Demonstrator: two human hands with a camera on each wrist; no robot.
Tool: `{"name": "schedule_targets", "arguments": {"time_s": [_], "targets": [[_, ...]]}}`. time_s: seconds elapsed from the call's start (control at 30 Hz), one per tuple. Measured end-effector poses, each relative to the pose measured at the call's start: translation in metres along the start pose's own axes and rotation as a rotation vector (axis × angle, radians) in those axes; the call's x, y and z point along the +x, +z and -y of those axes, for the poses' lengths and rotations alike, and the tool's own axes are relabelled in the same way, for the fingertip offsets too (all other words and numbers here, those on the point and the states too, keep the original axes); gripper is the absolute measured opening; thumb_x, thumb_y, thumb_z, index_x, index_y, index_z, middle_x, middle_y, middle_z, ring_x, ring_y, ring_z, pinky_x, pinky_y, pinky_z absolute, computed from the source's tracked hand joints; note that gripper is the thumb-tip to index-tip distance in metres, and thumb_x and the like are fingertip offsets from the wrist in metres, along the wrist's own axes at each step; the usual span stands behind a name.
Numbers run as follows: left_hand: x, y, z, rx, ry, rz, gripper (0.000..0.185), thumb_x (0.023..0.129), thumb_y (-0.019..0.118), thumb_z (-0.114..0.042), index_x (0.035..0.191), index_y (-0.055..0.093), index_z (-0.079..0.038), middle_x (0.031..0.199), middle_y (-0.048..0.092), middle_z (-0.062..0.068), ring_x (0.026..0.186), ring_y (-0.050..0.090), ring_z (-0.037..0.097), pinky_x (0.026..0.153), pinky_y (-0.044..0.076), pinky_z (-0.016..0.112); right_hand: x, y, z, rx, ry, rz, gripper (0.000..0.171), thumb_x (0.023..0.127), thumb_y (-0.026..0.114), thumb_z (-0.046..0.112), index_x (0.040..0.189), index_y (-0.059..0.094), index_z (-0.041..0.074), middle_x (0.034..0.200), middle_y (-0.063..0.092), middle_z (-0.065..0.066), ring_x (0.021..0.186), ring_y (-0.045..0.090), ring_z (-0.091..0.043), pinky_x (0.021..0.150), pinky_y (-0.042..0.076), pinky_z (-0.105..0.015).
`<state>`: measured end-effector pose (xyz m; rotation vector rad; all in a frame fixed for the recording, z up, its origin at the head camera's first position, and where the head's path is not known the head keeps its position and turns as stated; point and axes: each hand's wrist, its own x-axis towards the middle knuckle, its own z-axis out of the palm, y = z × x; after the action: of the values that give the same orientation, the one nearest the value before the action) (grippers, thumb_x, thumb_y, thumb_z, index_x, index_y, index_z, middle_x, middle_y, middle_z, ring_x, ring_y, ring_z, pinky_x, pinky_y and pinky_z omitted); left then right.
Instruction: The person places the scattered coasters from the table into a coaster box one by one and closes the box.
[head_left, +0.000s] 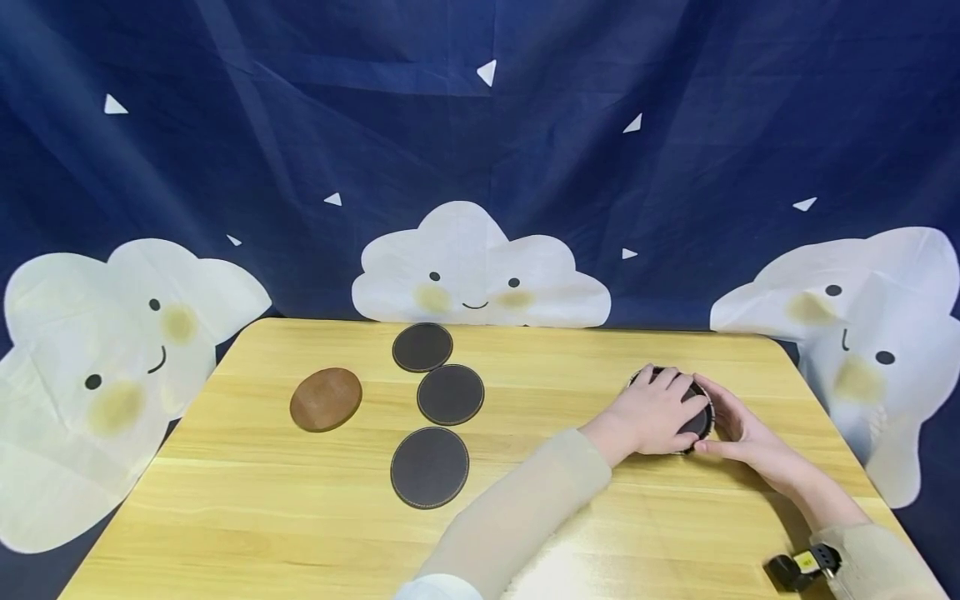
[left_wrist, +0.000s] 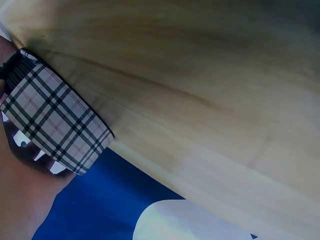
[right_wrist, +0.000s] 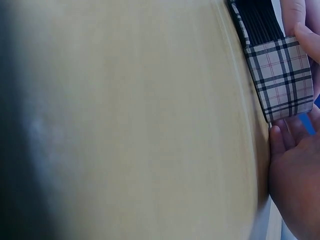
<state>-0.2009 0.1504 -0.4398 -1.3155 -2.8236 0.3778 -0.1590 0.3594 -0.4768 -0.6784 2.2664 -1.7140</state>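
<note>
1. Backdrop: dark blue cloth with white smiling clouds [head_left: 480, 267]; below it a light wooden counter [head_left: 225, 517].
2. Near the counter's right side sits a round plaid-walled holder with a dark top [head_left: 693, 417], plaid wall [left_wrist: 57, 120] visible from the left wrist view.
3. Left hand [head_left: 652, 412] lies over the top, fingers curled down the far rim; right hand [head_left: 738, 433] cups the near-right wall. Both grips are closed round the holder.
4. Judgement: keep the two grips opposite each other and press evenly, so it stays level.
5. Holder is round, with no long axis; flat face up, upright.
6. Left of it: three dark round coasters [head_left: 450, 394] in a line and one brown round coaster [head_left: 326, 399], well apart.
</note>
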Motion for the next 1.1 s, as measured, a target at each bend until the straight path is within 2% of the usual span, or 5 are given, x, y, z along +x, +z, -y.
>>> {"name": "schedule_targets", "arguments": {"time_s": [0.23, 0.47, 0.6, 0.8, 1.1], "targets": [[-0.008, 0.0, 0.003, 0.029, 0.004, -0.018, 0.059, 0.108, 0.032, -0.068, 0.163, 0.032, -0.045, 0.17, 0.03, -0.01, 0.16, 0.024, 0.014, 0.13, 0.025, 0.041, 0.0, 0.001, -0.001, 0.009, -0.011, -0.002, 0.097, 0.093, 0.062, -0.018, 0.171, 0.011, 0.007, 0.157, 0.036, 0.03, 0.138, 0.039, 0.021, 0.104, 0.032, -0.003], [-0.022, 0.003, 0.011, 0.086, 0.028, -0.062, 0.059, 0.109, 0.03, -0.067, 0.163, 0.033, -0.043, 0.168, 0.034, -0.007, 0.16, 0.026, 0.019, 0.13, 0.025, 0.044, 0.001, 0.001, -0.002, 0.009, -0.024, -0.007, 0.097, 0.092, 0.062, -0.018, 0.171, 0.011, 0.006, 0.157, 0.039, 0.028, 0.138, 0.04, 0.02, 0.105, 0.032, -0.003], [-0.031, 0.005, 0.017, 0.088, 0.033, -0.072, 0.06, 0.109, 0.031, -0.067, 0.163, 0.034, -0.041, 0.169, 0.033, -0.005, 0.161, 0.026, 0.021, 0.131, 0.025, 0.045, 0.001, 0.0, -0.003, 0.007, -0.026, -0.012, 0.096, 0.092, 0.063, -0.018, 0.171, 0.012, 0.006, 0.157, 0.039, 0.026, 0.138, 0.041, 0.02, 0.105, 0.032, -0.002], [-0.047, 0.005, 0.026, 0.072, 0.039, -0.079, 0.061, 0.109, 0.033, -0.065, 0.165, 0.033, -0.038, 0.172, 0.031, -0.001, 0.163, 0.025, 0.024, 0.132, 0.024, 0.048, 0.001, 0.0, -0.002, 0.013, -0.02, -0.014, 0.096, 0.092, 0.064, -0.018, 0.17, 0.012, 0.006, 0.155, 0.041, 0.025, 0.138, 0.041, 0.02, 0.104, 0.032, -0.003], [-0.079, 0.009, 0.044, 0.031, 0.039, -0.136, 0.062, 0.109, 0.038, -0.064, 0.163, 0.04, -0.033, 0.17, 0.037, 0.002, 0.161, 0.03, 0.026, 0.131, 0.026, 0.051, 0.001, 0.002, 0.001, 0.025, -0.031, -0.019, 0.097, 0.091, 0.064, -0.018, 0.17, 0.014, 0.004, 0.155, 0.043, 0.024, 0.137, 0.044, 0.018, 0.105, 0.033, -0.003]]}}
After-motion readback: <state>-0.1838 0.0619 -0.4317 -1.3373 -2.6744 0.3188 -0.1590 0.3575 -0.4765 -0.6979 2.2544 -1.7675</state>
